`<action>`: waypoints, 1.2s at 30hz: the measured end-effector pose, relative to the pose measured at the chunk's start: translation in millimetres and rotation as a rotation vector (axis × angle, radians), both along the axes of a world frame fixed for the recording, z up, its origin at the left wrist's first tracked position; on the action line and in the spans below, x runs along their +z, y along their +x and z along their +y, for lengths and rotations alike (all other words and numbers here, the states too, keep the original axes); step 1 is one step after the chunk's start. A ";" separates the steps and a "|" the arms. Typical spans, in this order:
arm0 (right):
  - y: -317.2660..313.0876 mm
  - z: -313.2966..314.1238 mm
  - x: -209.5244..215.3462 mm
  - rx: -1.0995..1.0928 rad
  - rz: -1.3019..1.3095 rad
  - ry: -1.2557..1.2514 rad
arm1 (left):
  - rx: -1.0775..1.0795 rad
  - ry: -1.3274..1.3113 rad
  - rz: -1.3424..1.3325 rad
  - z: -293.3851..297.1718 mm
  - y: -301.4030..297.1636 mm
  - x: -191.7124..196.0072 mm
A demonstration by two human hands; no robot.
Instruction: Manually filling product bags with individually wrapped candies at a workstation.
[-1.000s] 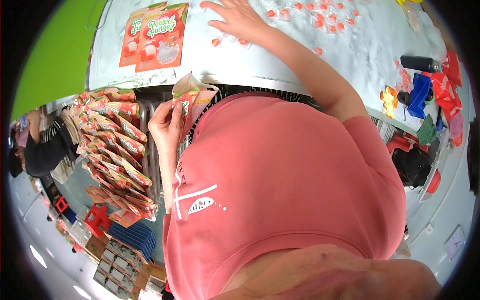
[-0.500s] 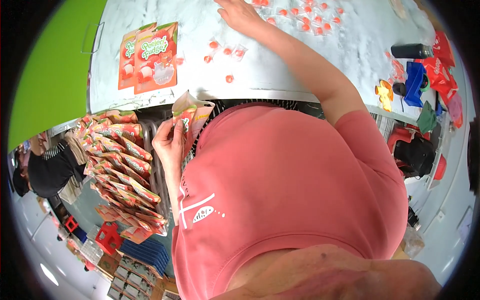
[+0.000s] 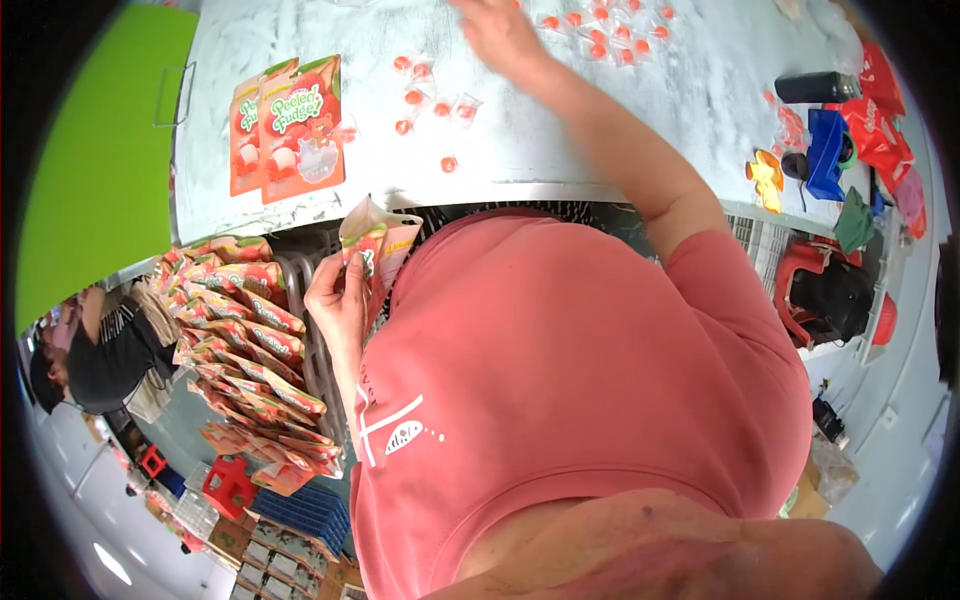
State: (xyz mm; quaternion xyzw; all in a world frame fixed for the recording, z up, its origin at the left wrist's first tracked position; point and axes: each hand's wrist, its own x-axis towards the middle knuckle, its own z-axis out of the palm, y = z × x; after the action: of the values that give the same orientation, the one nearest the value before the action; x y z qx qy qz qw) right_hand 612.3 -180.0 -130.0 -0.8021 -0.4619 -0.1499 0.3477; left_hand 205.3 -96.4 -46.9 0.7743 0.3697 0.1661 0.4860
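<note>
Clearly my left hand point(image 3: 338, 300) pinches an open orange snack pouch point(image 3: 375, 245) upright against my chest, its mouth facing up so candies can drop in. My right hand point(image 3: 500, 35) stretches far across the pale table point(image 3: 620, 120) among small wrapped red candies point(image 3: 600, 35); whether its fingers have closed on one I cannot tell. Filled pouches point(image 3: 250, 340) lie stacked at my left.
</note>
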 end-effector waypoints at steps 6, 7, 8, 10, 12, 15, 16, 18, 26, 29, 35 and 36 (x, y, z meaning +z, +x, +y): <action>38.9 -5.2 -2.1 0.087 -0.144 -0.438 | -0.057 0.049 -0.017 -1.7 4.1 -3.8; 39.7 4.0 -6.6 0.146 -0.087 -0.497 | -0.061 0.059 -0.026 -2.4 4.8 -3.0; 37.3 5.7 -13.4 0.146 -0.086 -0.494 | -0.061 0.062 -0.024 -4.2 5.8 -1.5; 25.3 10.1 -21.8 0.198 0.009 -0.242 | -0.032 0.043 0.002 -7.5 3.9 2.0; 6.1 14.0 -7.7 0.169 0.103 -0.130 | -0.014 0.038 0.016 -6.7 -4.5 -0.7; -2.2 10.5 3.7 0.106 0.259 0.009 | 0.006 0.020 0.032 -6.8 -9.1 -1.0; -1.5 6.9 5.2 0.075 0.322 0.041 | 0.006 0.009 0.039 -6.7 -8.1 -0.5; 10.9 8.5 -26.5 0.075 0.280 -0.009 | -0.024 0.004 0.057 -6.5 0.3 1.5; -52.8 10.3 13.7 0.133 0.168 -0.071 | -0.038 0.007 0.050 -8.6 -4.4 -0.9; -11.9 -21.9 -5.2 0.085 0.174 0.138 | -0.005 -0.040 0.042 -5.4 -5.5 -1.0; 5.9 -43.4 -8.5 0.163 -0.404 -0.547 | -0.038 -0.040 0.069 -2.9 0.6 -1.9; -4.0 -47.2 -17.9 0.099 -0.311 -0.372 | -0.051 -0.040 0.069 -3.3 3.7 -0.9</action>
State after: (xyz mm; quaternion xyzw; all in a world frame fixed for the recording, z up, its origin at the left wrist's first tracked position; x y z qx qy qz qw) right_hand 608.4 -227.1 -147.9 -0.7959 -0.5683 -0.1665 0.1259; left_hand 209.0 -99.7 -47.8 0.7789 0.3694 0.1195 0.4925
